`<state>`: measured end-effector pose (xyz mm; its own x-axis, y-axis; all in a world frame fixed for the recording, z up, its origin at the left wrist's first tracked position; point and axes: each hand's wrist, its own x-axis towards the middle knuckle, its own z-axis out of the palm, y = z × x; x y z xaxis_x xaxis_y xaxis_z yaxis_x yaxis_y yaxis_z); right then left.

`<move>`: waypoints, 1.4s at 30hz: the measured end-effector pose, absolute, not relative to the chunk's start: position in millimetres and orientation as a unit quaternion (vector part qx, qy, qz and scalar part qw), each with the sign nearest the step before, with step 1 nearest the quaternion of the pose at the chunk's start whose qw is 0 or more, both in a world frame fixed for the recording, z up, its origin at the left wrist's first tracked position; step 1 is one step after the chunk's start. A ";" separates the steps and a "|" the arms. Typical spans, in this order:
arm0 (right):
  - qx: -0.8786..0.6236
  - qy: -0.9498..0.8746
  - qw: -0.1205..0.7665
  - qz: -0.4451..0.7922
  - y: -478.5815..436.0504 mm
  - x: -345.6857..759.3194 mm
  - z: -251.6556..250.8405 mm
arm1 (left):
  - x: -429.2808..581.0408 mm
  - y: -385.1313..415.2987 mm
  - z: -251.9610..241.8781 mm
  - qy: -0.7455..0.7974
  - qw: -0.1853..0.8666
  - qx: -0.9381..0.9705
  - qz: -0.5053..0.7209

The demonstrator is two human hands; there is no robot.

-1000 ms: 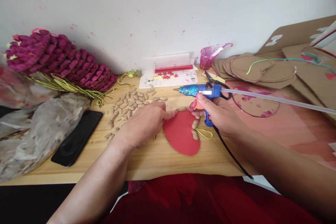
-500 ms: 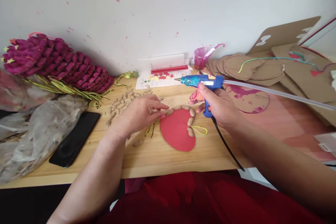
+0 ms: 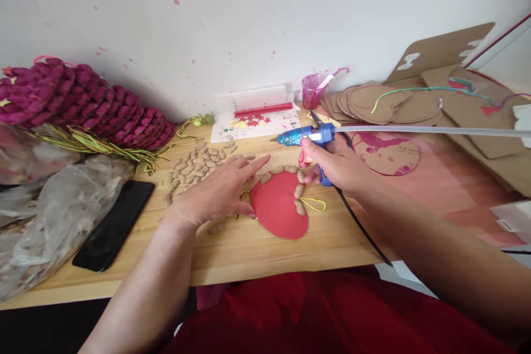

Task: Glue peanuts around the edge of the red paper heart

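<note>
A red heart-shaped card [image 3: 279,209] lies on the wooden table with several peanuts in shell [image 3: 299,192] along its upper and right edge. My left hand [image 3: 222,185] is over its left side, fingers spread and thumb at the card's edge; nothing shows in its grasp. My right hand [image 3: 338,163] grips a blue glue gun [image 3: 290,138] above the card's upper right, nozzle pointing left. A long clear glue stick [image 3: 415,130] sticks out of its back. A yellow cord loop [image 3: 314,204] emerges from the card's right side.
Loose peanuts [image 3: 194,165] lie behind my left hand. Leftward are a black phone [image 3: 114,227], a plastic bag [image 3: 62,204] and stacked magenta pieces [image 3: 95,102]. A paper sheet with stars [image 3: 282,121], a pink cup [image 3: 312,91] and cardboard hearts [image 3: 373,102] stand behind.
My left hand has spread its fingers, with the thumb now lower along the card's left edge. The glue gun has shifted slightly left and down in my right hand.
</note>
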<state>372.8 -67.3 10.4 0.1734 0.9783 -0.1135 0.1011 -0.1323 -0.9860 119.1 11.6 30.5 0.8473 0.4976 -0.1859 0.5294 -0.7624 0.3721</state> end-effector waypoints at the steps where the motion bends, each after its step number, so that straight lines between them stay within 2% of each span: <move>1: -0.606 -0.451 0.474 0.453 -67.2 373.2 9.5 | 119.7 10.7 29.9 0.274 0.208 0.938 -0.038; 6: -0.626 -0.430 0.476 0.444 -65.0 374.1 6.4 | 120.6 4.7 30.9 0.275 0.197 0.941 -0.029; 14: -0.578 -0.388 0.556 0.455 -61.2 372.5 3.7 | 120.1 0.2 39.4 0.278 0.250 0.927 -0.017; 23: -0.603 -0.419 0.554 0.391 -64.1 372.8 7.5 | 118.0 6.0 36.9 0.193 0.163 0.967 0.024; 28: -0.613 -0.398 0.546 0.409 -65.3 371.4 12.2 | 121.6 3.4 36.5 0.213 0.141 0.967 -0.019; 35: -0.618 -0.412 0.542 0.393 -65.9 373.0 16.0 | 129.5 -4.2 32.9 0.211 0.071 0.973 0.063; 42: -0.613 -0.418 0.550 0.385 -65.5 373.7 17.7 | 133.7 -7.3 36.0 0.238 0.043 0.969 0.051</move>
<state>373.7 -65.5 17.7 0.3552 0.9347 -0.0117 0.0890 -0.0462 -0.9950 133.7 -7.3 36.0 0.8814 0.4660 0.0777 0.4572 -0.8828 0.1084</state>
